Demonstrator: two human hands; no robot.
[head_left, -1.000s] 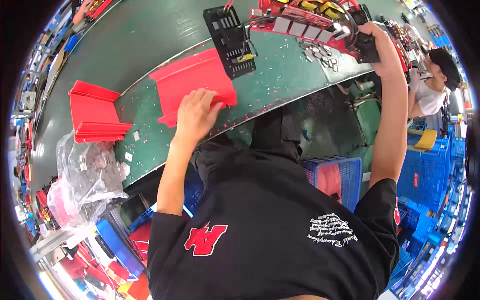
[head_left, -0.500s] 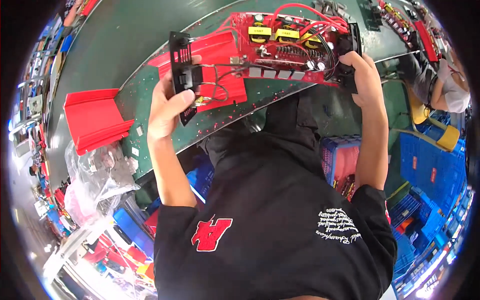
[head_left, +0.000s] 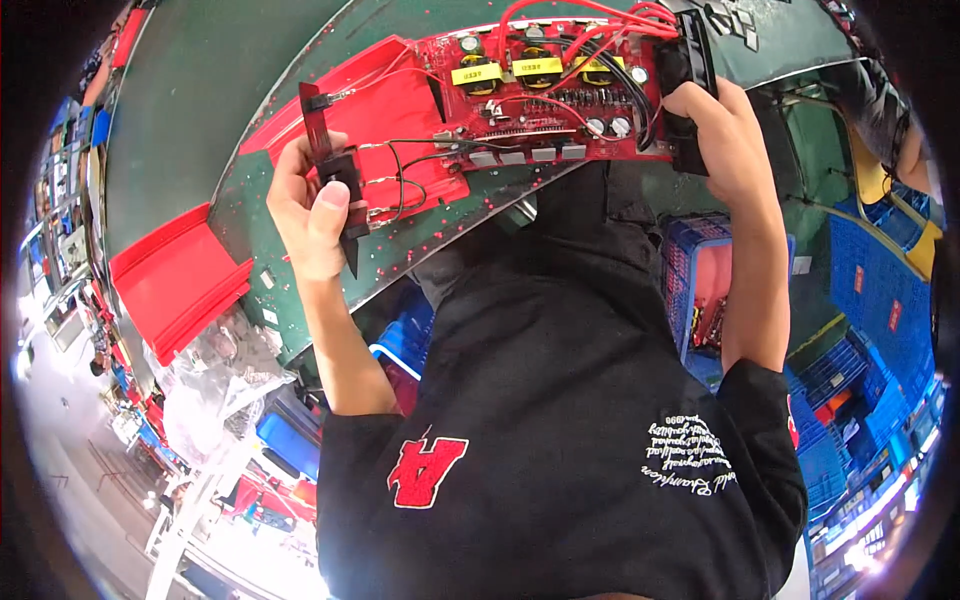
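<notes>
A red circuit board (head_left: 540,100) with yellow-wrapped transformers is held up over the bench, close to its near edge. My left hand (head_left: 312,212) is closed on a black end panel (head_left: 318,125), thumb on its dark socket block. Thin wires run from that panel to the board's left end. At the board's other end, my right hand (head_left: 725,135) grips a second black end panel (head_left: 690,60), with thick red and black cables beside it. Under the board's left part lies a red metal housing (head_left: 350,110), partly hidden by the board and wires.
Another red housing piece (head_left: 180,275) lies on the green bench (head_left: 190,120) at the left. Clear plastic bags (head_left: 220,370) hang below it. A blue crate (head_left: 690,260) with boards in it stands below at the right, near a yellow chair (head_left: 860,150) and more blue crates (head_left: 885,280).
Both hands have shifted left a little with the board and panels. The left panel has turned more edge-on, and the camera view has swung slightly.
</notes>
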